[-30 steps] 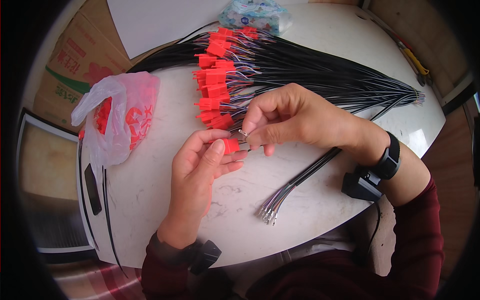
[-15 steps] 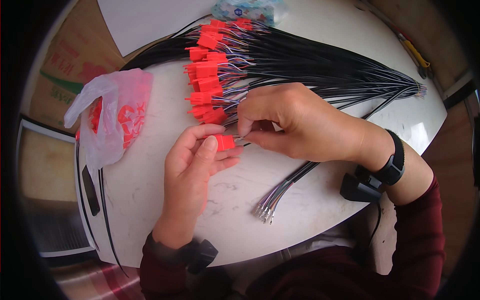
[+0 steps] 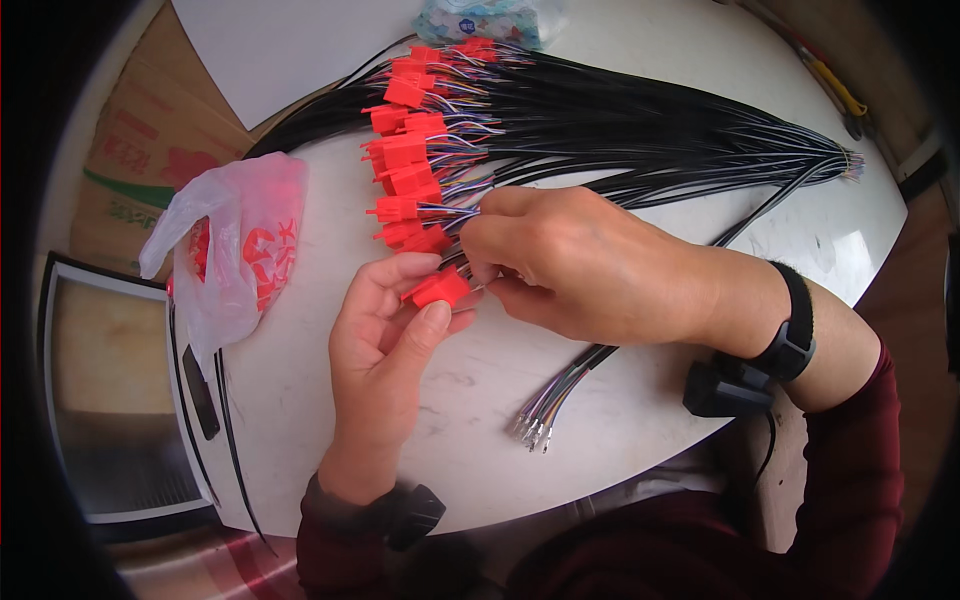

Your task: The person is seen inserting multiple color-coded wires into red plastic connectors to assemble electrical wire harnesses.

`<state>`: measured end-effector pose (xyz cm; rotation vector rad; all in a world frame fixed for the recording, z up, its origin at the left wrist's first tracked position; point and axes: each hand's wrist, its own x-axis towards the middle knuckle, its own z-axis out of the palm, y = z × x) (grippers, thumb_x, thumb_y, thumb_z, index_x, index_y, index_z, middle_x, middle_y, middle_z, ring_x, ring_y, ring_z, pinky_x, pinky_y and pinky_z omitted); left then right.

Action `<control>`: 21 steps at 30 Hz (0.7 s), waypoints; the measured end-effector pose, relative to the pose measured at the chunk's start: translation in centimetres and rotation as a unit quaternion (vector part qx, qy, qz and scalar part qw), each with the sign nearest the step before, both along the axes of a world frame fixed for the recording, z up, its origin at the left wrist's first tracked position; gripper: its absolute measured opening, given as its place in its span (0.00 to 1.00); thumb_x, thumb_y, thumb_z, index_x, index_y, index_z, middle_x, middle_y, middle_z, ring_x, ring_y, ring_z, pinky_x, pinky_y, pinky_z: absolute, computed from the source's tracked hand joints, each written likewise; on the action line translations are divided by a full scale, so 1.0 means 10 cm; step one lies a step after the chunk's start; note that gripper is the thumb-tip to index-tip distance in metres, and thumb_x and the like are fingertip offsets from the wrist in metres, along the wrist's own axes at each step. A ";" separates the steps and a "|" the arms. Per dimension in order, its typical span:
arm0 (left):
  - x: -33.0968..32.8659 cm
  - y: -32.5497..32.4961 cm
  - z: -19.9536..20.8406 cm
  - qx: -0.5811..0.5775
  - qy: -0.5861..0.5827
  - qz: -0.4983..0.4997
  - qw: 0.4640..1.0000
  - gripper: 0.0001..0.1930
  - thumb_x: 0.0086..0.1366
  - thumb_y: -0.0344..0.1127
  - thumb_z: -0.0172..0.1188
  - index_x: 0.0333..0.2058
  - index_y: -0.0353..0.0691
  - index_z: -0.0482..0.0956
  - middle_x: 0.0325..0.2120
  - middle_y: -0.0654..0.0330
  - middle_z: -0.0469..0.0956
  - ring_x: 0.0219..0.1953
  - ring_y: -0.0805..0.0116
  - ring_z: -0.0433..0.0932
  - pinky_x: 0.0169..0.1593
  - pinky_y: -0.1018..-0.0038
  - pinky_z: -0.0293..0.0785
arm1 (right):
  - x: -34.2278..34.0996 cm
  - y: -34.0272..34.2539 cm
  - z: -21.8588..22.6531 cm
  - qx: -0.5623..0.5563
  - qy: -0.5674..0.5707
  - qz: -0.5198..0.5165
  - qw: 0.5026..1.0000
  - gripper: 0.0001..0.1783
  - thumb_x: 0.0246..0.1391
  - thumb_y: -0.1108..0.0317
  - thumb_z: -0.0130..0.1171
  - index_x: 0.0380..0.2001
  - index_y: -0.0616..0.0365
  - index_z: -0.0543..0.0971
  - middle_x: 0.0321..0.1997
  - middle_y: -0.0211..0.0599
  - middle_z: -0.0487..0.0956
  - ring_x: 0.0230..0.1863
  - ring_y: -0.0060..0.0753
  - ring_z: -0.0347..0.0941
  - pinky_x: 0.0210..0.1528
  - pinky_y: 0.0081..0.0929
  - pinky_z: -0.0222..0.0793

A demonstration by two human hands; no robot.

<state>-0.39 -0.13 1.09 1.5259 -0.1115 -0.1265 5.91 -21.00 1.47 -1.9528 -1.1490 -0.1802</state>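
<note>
My left hand [image 3: 385, 345] pinches a red plastic connector housing [image 3: 438, 288] between thumb and fingers. Close by on its right, my right hand [image 3: 560, 265] is closed on a thin wire [image 3: 478, 286] at the housing's end; its fingertips partly hide the wire. Just beyond both hands lies a row of red connectors [image 3: 405, 150] fitted to thin coloured wires, with black cables [image 3: 640, 115] running off to the right. Nearer me, a loose cable end [image 3: 540, 405] fans out into coloured wires with bare metal terminals.
A translucent plastic bag [image 3: 235, 250] with red pieces inside stands at the table's left. A soft patterned packet [image 3: 480, 22] sits at the back. Yellow-handled pliers [image 3: 840, 92] lie at the far right. A cardboard box [image 3: 140, 160] is beyond the left edge of the white table [image 3: 640, 440].
The red housing has tilted in my left hand, its wire end now pointing up and right. My right hand stays at that end. The whole view has shifted slightly.
</note>
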 end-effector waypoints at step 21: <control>0.04 0.06 -0.07 -0.091 0.032 -0.002 0.995 0.17 0.69 0.26 0.55 0.55 0.36 0.67 0.56 0.54 0.72 0.57 0.66 0.73 0.62 0.63 0.69 | -0.03 0.03 -0.06 0.009 -0.045 -0.042 0.998 0.07 0.49 0.77 0.60 0.29 0.63 0.71 0.31 0.45 0.71 0.31 0.51 0.74 0.33 0.41 0.72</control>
